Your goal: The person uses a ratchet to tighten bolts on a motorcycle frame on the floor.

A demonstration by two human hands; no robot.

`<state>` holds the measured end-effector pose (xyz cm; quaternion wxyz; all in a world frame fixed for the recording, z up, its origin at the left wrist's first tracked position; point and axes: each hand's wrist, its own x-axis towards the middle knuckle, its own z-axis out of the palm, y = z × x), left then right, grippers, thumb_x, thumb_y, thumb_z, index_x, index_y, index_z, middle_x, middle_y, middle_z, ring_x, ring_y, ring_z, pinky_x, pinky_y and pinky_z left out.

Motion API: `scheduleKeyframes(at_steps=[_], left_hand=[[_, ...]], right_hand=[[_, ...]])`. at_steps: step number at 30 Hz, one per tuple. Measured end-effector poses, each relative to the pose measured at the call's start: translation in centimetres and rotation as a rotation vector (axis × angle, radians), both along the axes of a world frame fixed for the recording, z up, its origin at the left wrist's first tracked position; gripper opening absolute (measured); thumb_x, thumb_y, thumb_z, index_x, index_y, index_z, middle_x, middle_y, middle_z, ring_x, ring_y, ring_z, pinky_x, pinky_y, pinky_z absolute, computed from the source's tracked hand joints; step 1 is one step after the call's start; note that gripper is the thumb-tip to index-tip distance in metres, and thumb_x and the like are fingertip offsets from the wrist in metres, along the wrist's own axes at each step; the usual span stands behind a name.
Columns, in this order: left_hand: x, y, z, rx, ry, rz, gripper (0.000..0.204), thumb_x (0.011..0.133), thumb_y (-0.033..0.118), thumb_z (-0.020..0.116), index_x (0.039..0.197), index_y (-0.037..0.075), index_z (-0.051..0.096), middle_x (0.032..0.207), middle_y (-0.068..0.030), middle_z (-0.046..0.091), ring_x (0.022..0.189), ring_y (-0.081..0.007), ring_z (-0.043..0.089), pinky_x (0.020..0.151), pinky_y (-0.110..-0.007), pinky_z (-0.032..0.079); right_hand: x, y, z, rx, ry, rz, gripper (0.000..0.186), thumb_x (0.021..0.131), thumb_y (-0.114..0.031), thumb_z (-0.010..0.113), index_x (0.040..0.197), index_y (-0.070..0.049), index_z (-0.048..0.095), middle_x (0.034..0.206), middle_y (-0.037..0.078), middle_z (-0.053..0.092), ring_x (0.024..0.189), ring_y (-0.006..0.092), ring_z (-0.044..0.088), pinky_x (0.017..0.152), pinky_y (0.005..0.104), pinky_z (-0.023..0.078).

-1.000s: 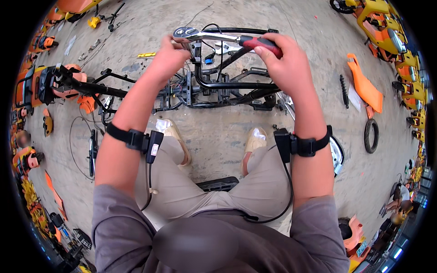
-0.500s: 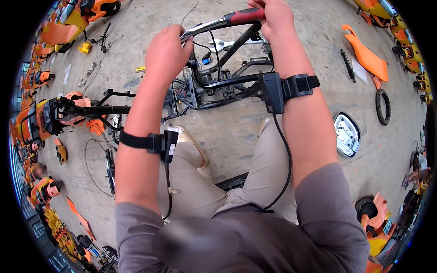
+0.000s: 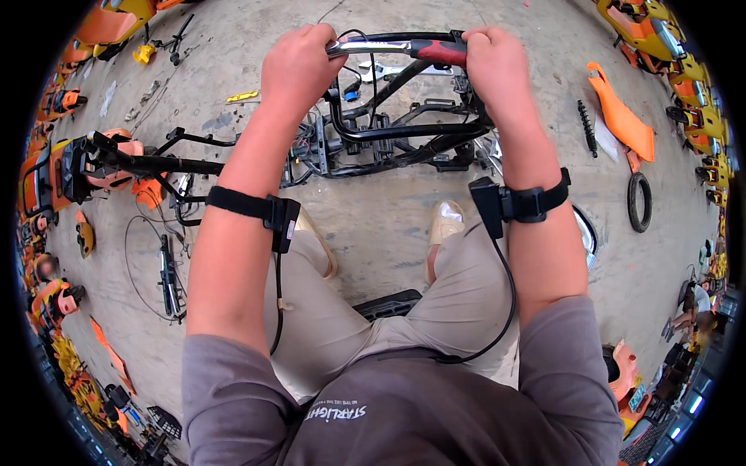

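Note:
Stretched between my two hands is a ratchet wrench (image 3: 381, 47) with a chrome shank and a red-and-black handle. My left hand (image 3: 299, 66) is closed round its chrome end, so the head is hidden. At the other end, my right hand (image 3: 497, 70) grips the handle's butt. The wrench lies nearly level over the far bar of a stripped black scooter frame (image 3: 404, 133); whether it touches the frame I cannot tell. Below it, inside the frame, are a chrome adjustable wrench (image 3: 377, 71) and a cable with a blue connector (image 3: 351, 96).
The frame's steering end (image 3: 148, 165) extends to my left. On the concrete floor lie an orange panel (image 3: 622, 116), a black shock absorber (image 3: 586, 128), a tyre (image 3: 639, 202) and a looped cable (image 3: 128, 256). Rows of orange and yellow scooters (image 3: 109, 27) line both sides.
Both hands have come nearer with the wrench, which has gone from slanting up to the right to nearly level. My right hand has moved right and down. The view has shifted slightly.

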<state>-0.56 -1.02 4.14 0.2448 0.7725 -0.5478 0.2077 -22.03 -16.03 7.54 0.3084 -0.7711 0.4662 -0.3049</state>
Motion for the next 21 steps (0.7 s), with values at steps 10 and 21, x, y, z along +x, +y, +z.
scheduleKeyframes(at_steps=[10,21], left_hand=[[0.2,0.7,0.6,0.011,0.087,-0.053,0.021,0.084,0.026,0.075,0.087,0.008,0.065,0.082,-0.0093,0.066,0.081,-0.0316,0.064,0.069,-0.043,0.05],[-0.5,0.9,0.8,0.058,0.126,0.03,0.023,0.084,0.02,0.07,0.1,0.004,0.066,0.093,-0.0159,0.068,0.091,-0.036,0.065,0.079,-0.046,0.052]], right_hand=[[-0.9,1.6,0.4,-0.044,-0.074,-0.009,0.035,0.092,-0.027,0.048,0.103,-0.004,0.073,0.098,0.022,0.072,0.094,0.0378,0.068,0.088,0.0426,0.051],[6.2,-3.7,-1.8,0.409,-0.649,-0.093,0.024,0.088,-0.017,0.064,0.102,0.002,0.066,0.084,0.01,0.066,0.076,0.0213,0.064,0.07,0.0333,0.051]])
